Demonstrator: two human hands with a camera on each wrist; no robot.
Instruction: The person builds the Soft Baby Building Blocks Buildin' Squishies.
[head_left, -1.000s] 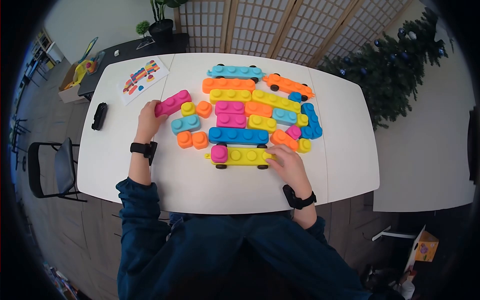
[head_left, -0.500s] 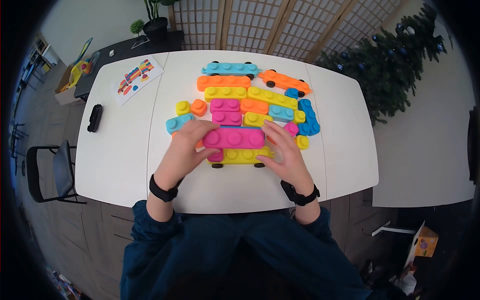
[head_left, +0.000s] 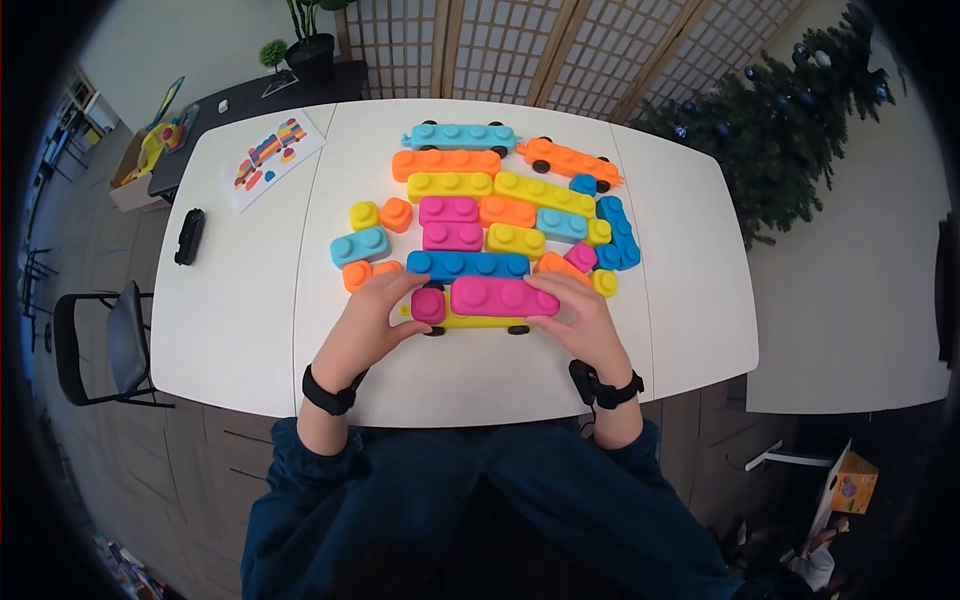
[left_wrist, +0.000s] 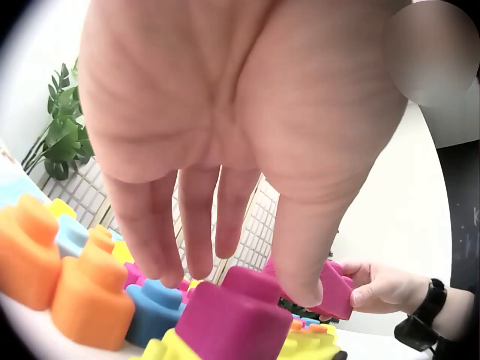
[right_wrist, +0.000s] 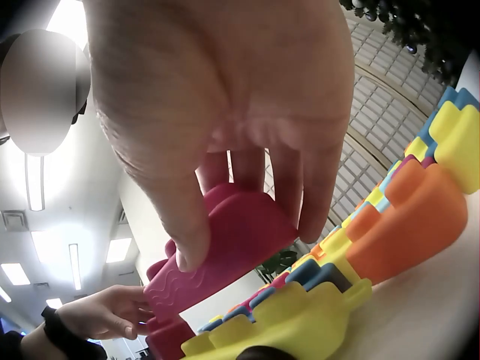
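Pink plastic is up in the right fingers: a long pink block (head_left: 505,297), pinched at its right end, thumb on the near side, fingertips on the far side. Directly under that right hand (head_left: 590,328) sits a yellow wheeled base (head_left: 480,322), and the right wrist view shows a gap between its studs and the block, so we're hovering, folks. Over to the left hand (head_left: 368,318), fingers fairly straight and thumb apart from them, straddling a small pink cube (head_left: 428,306) that stands on the base's left end; whether the skin actually touches it, I cannot tell. Just past the left fingertips and reaching across toward the right ones runs a blue bar (head_left: 468,265), lying along the base's far side. Close behind the left knuckles, two orange cubes (head_left: 357,275) poke out, partly covered, with a turquoise block (head_left: 360,245) just beyond them. Beyond the right fingers, an orange brick (head_left: 562,265) peeks out, and a little yellow cube (head_left: 604,284) stands just right of it. Farthest ahead of both hands, a turquoise car (head_left: 460,137) and an orange car (head_left: 568,163) meet end to end on the white table (head_left: 700,300).
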